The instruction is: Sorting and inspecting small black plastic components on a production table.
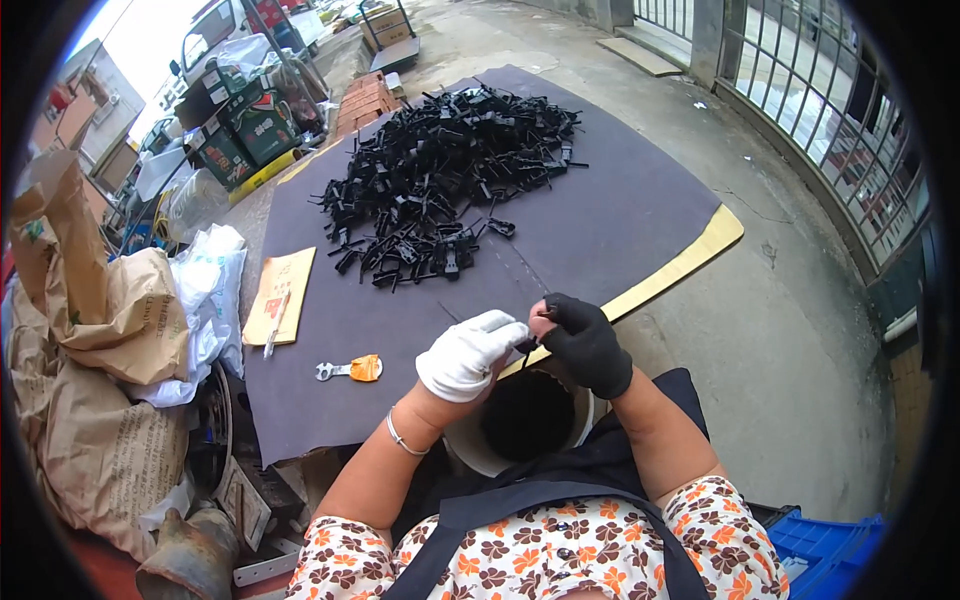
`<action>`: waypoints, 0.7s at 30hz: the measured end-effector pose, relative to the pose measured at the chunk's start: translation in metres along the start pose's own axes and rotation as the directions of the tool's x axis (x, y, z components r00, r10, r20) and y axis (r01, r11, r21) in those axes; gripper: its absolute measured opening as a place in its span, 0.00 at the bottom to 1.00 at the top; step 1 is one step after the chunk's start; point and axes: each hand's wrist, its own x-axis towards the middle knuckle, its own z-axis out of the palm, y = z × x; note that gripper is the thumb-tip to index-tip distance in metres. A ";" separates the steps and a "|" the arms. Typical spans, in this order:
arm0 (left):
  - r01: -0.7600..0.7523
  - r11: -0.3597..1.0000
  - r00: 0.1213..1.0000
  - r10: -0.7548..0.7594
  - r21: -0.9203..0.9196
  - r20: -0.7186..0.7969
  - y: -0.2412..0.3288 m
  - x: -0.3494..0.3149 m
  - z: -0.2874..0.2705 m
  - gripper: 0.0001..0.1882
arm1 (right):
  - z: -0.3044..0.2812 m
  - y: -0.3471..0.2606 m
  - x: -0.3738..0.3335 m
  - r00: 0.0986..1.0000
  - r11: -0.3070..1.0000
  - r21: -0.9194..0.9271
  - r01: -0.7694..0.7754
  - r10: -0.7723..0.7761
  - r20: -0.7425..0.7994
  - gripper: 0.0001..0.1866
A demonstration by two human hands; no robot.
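Note:
My left hand (468,353) wears a white glove and my right hand (583,341) a black glove. Both pinch a small black plastic part (529,343) between their fingertips, just above a white bucket (462,450) with a dark inside that stands between my knees. A big heap of black plastic parts (440,170) lies farther off on a dark purple mat (610,220). A thin bracelet circles my left wrist.
An orange-handled tool (352,370) and a brown envelope (281,294) with a pen lie on the mat's left. Brown paper sacks (95,330) and white bags pile at left. Green boxes (250,130) stand far left, a blue crate (825,550) at lower right, a metal fence (830,110) at right.

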 end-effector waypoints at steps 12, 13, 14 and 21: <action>0.444 0.696 0.889 -0.419 -0.564 0.183 -0.006 0.002 0.004 0.20 | 0.017 0.013 -0.003 0.962 0.930 -0.246 0.274 -0.269 0.056 0.05; 0.402 0.812 0.916 -0.360 -0.424 0.178 -0.006 0.008 -0.001 0.21 | 0.019 0.014 -0.002 0.986 0.980 -0.168 0.107 -0.126 -0.105 0.06; 0.383 0.801 0.921 -0.291 -0.460 0.259 -0.006 0.015 -0.005 0.23 | 0.016 0.008 -0.001 0.991 0.989 -0.148 0.031 -0.049 -0.123 0.08; 0.167 0.877 0.962 -0.044 -0.451 0.270 -0.023 0.019 0.014 0.24 | 0.012 0.013 0.011 0.993 0.997 -0.027 -0.078 0.075 -0.086 0.08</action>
